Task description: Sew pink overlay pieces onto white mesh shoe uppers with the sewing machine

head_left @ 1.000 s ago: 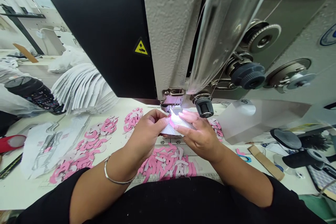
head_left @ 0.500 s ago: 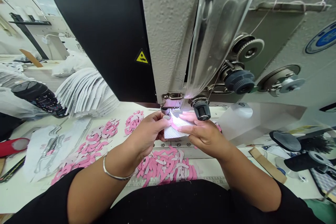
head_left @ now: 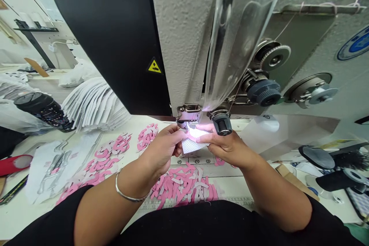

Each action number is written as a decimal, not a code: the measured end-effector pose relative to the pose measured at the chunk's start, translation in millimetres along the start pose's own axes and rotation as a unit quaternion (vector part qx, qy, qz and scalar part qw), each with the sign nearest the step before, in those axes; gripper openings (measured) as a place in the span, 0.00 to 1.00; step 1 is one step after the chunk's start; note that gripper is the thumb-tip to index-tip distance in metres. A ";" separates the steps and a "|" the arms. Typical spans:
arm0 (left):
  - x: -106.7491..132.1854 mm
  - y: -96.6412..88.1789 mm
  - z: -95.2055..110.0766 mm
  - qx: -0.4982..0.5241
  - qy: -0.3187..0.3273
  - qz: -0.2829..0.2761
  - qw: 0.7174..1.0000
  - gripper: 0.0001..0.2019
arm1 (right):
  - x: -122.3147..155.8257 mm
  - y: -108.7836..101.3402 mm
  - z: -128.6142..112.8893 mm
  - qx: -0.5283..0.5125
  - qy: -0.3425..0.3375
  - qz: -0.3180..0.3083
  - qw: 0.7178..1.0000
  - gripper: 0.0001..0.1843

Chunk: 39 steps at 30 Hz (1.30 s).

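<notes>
Under the lit needle area of a sewing machine lies a white mesh fabric piece with a pink strip on it. My left hand pinches its left edge between thumb and fingers, close to the presser foot. On the other side, my right hand grips the same piece, fingers stretched over its upper right part. Glare washes out the fabric at the needle, so the stitching cannot be made out. A heap of pink and white cut strips is just below my hands.
More pink pieces spread to the left, beside a paper template sheet. Behind them stand a fanned stack of white pieces and a dark bottle. A ruler strip runs along the front. Black thread spool lies at right.
The fabric piece has turned slightly at the needle, and my right hand has shifted a little with it. My left hand keeps its pinch. The whole view has tilted slightly.
</notes>
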<state>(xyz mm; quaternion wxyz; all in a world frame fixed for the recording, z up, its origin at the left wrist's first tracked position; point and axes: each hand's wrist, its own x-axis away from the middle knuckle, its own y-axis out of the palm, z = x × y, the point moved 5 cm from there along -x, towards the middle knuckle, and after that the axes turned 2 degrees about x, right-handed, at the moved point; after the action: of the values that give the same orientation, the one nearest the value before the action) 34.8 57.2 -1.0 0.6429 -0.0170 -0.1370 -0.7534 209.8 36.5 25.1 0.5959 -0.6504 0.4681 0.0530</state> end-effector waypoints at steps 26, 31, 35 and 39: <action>3.2 -2.4 -3.9 0.008 -0.006 0.016 1.000 0.05 | 1.7 2.4 4.6 -0.009 -0.018 0.018 1.000 0.20; 4.6 -1.0 -2.4 0.008 -0.003 0.013 1.000 0.05 | 2.2 2.9 4.6 -0.011 -0.024 0.023 0.999 0.19; 3.0 -1.0 -2.7 0.010 0.007 0.007 1.000 0.05 | 5.9 6.2 5.2 0.008 -0.012 0.023 1.000 0.19; 2.4 -2.3 -3.9 0.009 0.012 0.007 1.000 0.05 | 8.7 7.9 1.9 0.017 0.005 0.023 1.000 0.18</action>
<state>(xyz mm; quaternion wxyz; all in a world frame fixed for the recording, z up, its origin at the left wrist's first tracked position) 32.8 54.3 -4.6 0.6503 -0.0034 -0.1356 -0.7475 210.3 34.5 13.4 0.6028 -0.6299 0.4867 0.0552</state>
